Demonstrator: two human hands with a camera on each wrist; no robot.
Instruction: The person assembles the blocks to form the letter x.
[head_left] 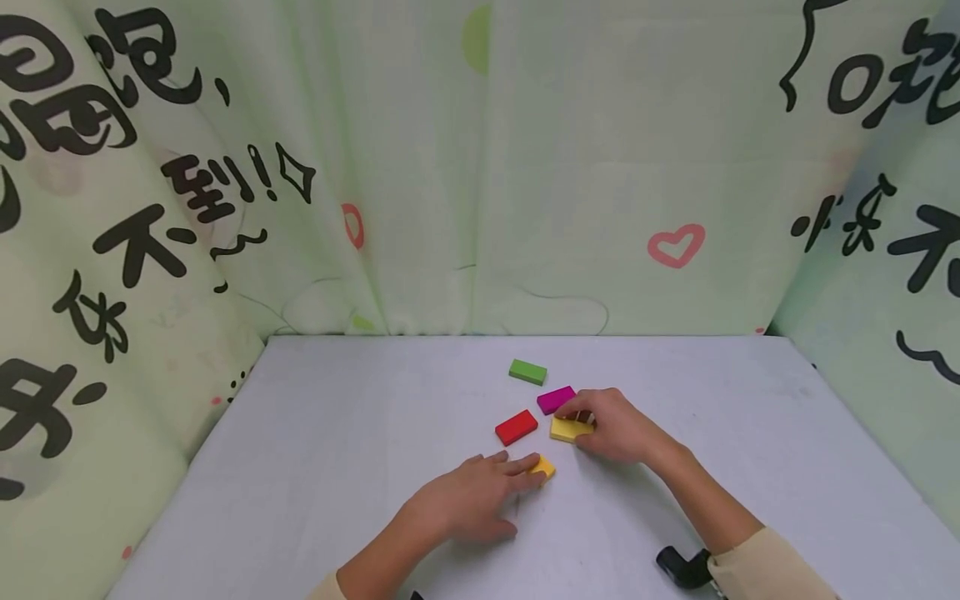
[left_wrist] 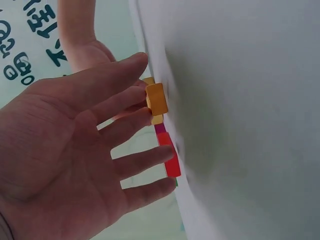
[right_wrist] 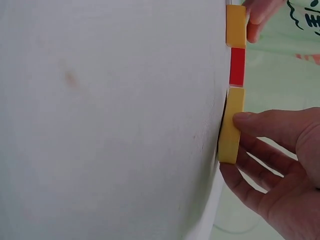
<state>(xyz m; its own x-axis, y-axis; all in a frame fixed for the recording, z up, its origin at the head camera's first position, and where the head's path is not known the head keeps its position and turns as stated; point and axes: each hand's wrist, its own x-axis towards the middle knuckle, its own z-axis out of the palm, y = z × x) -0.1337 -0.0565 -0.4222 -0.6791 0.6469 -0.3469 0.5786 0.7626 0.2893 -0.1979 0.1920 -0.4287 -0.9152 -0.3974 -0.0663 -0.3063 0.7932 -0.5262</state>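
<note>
Your right hand [head_left: 615, 425] pinches the yellow block [head_left: 567, 429] by its edges, ready to lift; your left hand [head_left: 468, 500] lies open, fingertips steadying the orange block [head_left: 544, 467].

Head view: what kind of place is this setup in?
Probably a makeshift recording booth rather than a workshop: a plain white table is enclosed on three sides by printed green curtains, with only small coloured blocks on it.
</note>
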